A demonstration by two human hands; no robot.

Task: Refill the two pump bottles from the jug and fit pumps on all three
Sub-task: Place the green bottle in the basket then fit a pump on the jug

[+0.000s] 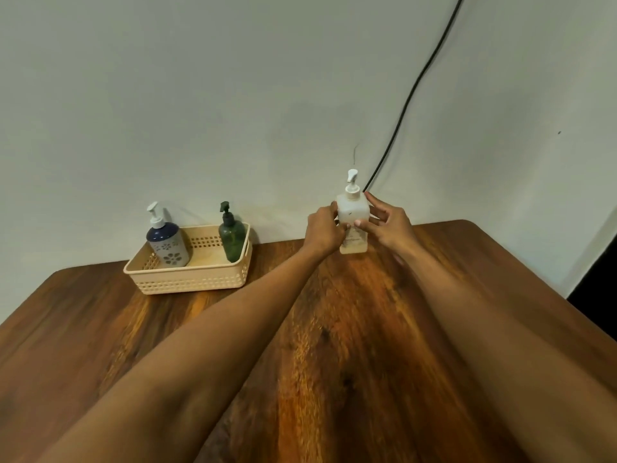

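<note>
A white square jug [353,208] with a white pump on top stands upright at the far side of the wooden table [350,329]. My left hand [322,230] grips its left side. My right hand [387,222] touches its right side, thumb on the front and fingers spread behind. A blue-and-grey flowered pump bottle [167,243] with a white pump stands in the left of a beige basket [190,279]. A dark green pump bottle [232,240] with a dark pump stands in the basket's right end.
The basket sits at the far left of the table, against a pale wall. A black cable [410,98] runs down the wall behind the jug. The table's right edge drops off to a dark gap.
</note>
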